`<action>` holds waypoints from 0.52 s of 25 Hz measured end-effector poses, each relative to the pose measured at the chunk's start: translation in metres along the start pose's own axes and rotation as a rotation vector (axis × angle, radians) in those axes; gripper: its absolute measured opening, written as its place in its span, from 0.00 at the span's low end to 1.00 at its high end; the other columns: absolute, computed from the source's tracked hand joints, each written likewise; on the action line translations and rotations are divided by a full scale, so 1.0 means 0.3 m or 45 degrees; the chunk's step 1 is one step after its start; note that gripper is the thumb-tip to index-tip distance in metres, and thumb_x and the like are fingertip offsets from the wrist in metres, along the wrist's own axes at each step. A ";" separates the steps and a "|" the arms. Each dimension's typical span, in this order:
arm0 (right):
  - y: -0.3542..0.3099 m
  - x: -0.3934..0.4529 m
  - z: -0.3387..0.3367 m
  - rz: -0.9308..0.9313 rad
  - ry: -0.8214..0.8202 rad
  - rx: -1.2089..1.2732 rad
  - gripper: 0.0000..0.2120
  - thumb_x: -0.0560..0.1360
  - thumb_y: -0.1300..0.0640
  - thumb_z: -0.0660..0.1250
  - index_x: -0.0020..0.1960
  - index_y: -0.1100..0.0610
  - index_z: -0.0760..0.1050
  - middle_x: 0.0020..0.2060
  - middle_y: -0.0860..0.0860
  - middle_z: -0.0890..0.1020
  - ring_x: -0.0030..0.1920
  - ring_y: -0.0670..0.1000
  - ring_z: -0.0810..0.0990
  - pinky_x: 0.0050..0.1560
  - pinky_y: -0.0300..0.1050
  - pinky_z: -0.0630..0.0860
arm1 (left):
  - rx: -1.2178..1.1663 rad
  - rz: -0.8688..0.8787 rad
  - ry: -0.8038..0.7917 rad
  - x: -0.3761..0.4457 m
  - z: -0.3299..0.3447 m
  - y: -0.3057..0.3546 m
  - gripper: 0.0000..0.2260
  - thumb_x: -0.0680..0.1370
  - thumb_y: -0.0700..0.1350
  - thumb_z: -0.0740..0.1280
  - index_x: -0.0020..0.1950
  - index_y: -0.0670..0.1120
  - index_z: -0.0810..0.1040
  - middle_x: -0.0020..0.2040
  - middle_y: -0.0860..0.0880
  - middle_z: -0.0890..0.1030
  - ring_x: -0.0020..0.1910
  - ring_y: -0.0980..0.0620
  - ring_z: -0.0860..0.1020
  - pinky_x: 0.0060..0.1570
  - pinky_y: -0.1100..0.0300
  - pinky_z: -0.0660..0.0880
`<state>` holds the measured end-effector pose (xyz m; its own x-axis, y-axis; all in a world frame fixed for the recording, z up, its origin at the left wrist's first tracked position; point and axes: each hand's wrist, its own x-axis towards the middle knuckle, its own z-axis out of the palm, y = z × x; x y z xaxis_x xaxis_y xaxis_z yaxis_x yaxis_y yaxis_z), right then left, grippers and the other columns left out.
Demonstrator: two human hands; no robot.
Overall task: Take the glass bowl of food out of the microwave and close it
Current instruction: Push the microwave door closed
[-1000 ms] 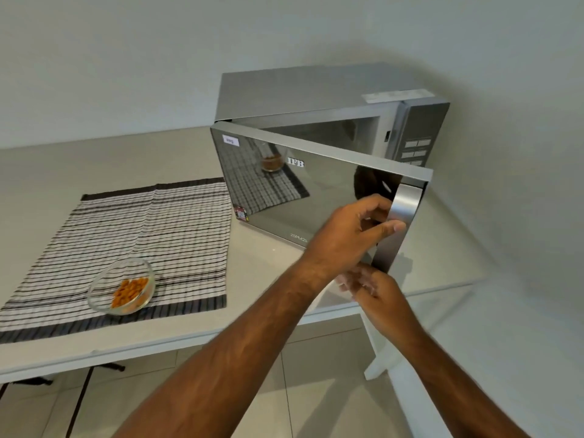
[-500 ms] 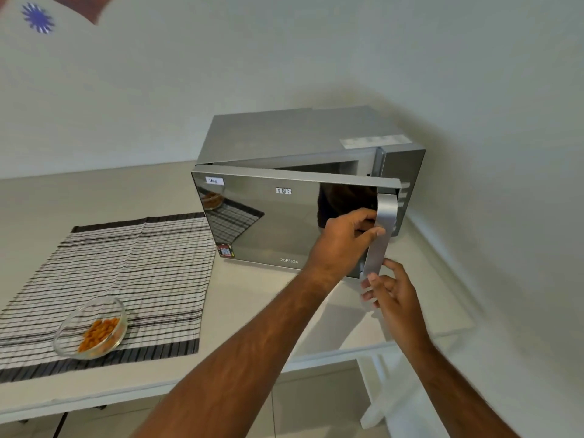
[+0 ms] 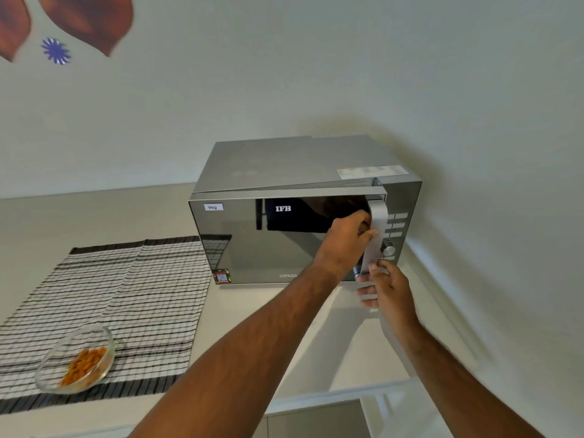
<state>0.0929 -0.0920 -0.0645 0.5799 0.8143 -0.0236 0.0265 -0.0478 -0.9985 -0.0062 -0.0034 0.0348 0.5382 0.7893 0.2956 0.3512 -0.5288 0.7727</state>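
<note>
Glass bowl (image 3: pixel 75 359): clear, holding orange food pieces (image 3: pixel 84 365); set on the near left part of a black-and-white striped cloth (image 3: pixel 132 298), well apart from the microwave and from both hands.

Striped cloth: laid flat on the pale counter (image 3: pixel 271 324), its far right corner just beside the microwave's lower left corner.

Microwave (image 3: pixel 303 210): silver, marked "IFB", with a "Veg" label at the upper left of the door; placed on the counter against the wall. Mirrored door (image 3: pixel 252 241): almost shut, a narrow gap seen along its top edge toward the right.

Left hand (image 3: pixel 344 241): grip curled around the middle of the vertical silver door handle (image 3: pixel 376 235), fingers tucked behind it, thumb across its front.

Right hand (image 3: pixel 387 289): grip loosely spread, nothing enclosed; fingertips touching the lower end of the handle.

Control panel (image 3: pixel 396 229): buttons and a round knob at the microwave's right edge, partly hidden by the handle.
</note>
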 end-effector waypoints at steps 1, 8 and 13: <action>-0.006 0.021 0.005 0.013 0.006 -0.008 0.15 0.86 0.50 0.63 0.67 0.57 0.76 0.51 0.58 0.89 0.45 0.60 0.90 0.44 0.56 0.88 | 0.008 -0.008 0.012 0.016 0.005 -0.002 0.10 0.84 0.45 0.70 0.64 0.45 0.80 0.61 0.44 0.85 0.60 0.47 0.83 0.61 0.54 0.81; -0.010 0.110 0.027 0.066 0.009 -0.063 0.15 0.87 0.48 0.61 0.67 0.57 0.75 0.50 0.57 0.88 0.45 0.59 0.90 0.43 0.55 0.88 | 0.056 -0.024 0.042 0.075 0.024 -0.019 0.09 0.84 0.47 0.69 0.63 0.46 0.79 0.57 0.44 0.85 0.56 0.47 0.83 0.57 0.57 0.81; -0.021 0.136 0.035 0.091 -0.027 -0.080 0.17 0.87 0.48 0.60 0.71 0.57 0.72 0.55 0.59 0.86 0.47 0.61 0.89 0.49 0.60 0.87 | 0.015 -0.014 0.061 0.099 0.025 -0.029 0.10 0.84 0.46 0.69 0.64 0.44 0.79 0.57 0.43 0.85 0.57 0.46 0.84 0.60 0.52 0.82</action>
<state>0.1080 -0.0523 -0.0598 0.5651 0.8194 -0.0961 0.0374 -0.1418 -0.9892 0.0125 0.0223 0.0327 0.4971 0.8089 0.3138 0.3658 -0.5233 0.7696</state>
